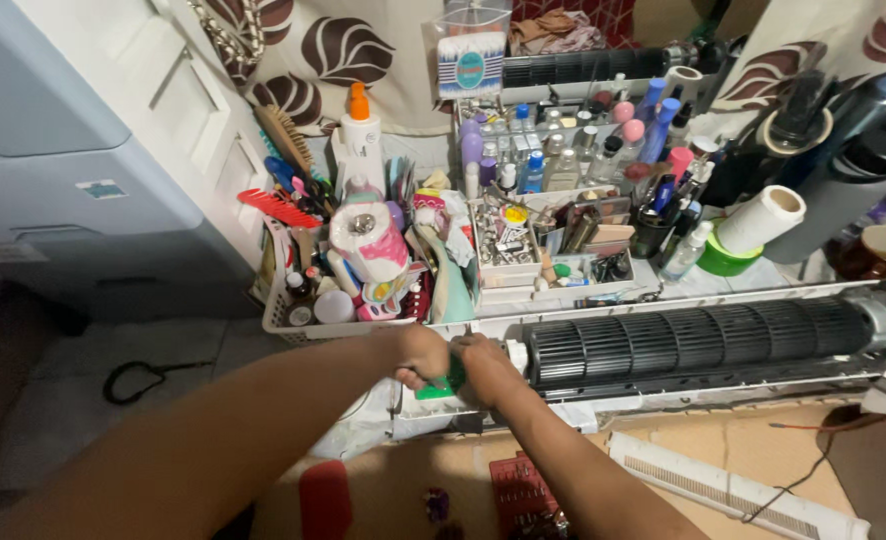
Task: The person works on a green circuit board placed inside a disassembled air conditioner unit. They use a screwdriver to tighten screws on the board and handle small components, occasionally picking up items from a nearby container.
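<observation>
A long black cylindrical blower fan [703, 342] lies in the white housing [663, 408] of an opened air conditioner unit. Both of my hands meet at the fan's left end. My left hand [421, 355] is closed around a green tool handle [441, 385]. My right hand [485, 368] presses against the white end cap [516, 353] of the fan, right beside the green handle. Both forearms reach in from the bottom left. The tool's tip is hidden under my hands.
A white basket [293, 325] full of combs, bottles and tape rolls stands behind my hands. Trays of cosmetics [553, 170], a paper roll [763, 217] on green tape, a brown mug [878, 252] and dark bottles crowd the back. A white grille [733, 490], red objects [325, 497] and cardboard lie below.
</observation>
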